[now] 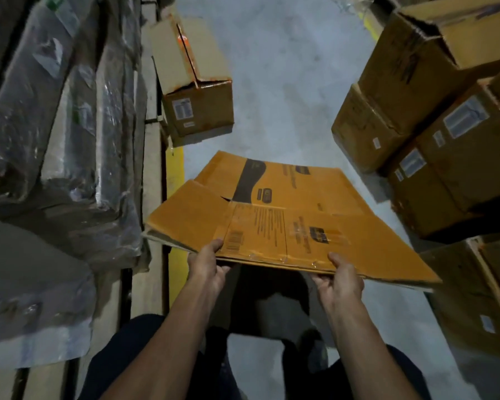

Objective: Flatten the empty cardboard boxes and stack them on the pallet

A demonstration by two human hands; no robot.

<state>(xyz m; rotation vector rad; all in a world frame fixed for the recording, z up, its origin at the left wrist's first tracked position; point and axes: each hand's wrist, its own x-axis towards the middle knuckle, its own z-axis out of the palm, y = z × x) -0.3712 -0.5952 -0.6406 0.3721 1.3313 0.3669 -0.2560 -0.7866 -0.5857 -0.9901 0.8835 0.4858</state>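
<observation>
A flattened orange-brown cardboard box (274,209) with black print and taped seams hangs level in front of me, above the grey floor. My left hand (207,265) grips its near edge on the left, thumb on top. My right hand (342,277) grips the same edge further right, thumb on top too. An unflattened box (197,90) with open flaps stands on the floor ahead, at the left. At my left lies a wooden pallet (152,180) loaded with plastic-wrapped cardboard (70,125).
Several stacked brown boxes (433,116) with white labels rise at the right, and another box (479,298) sits lower right. A yellow line (174,180) runs along the pallet's edge. Grey concrete floor (286,82) stretches between the two sides. My dark trousers show below.
</observation>
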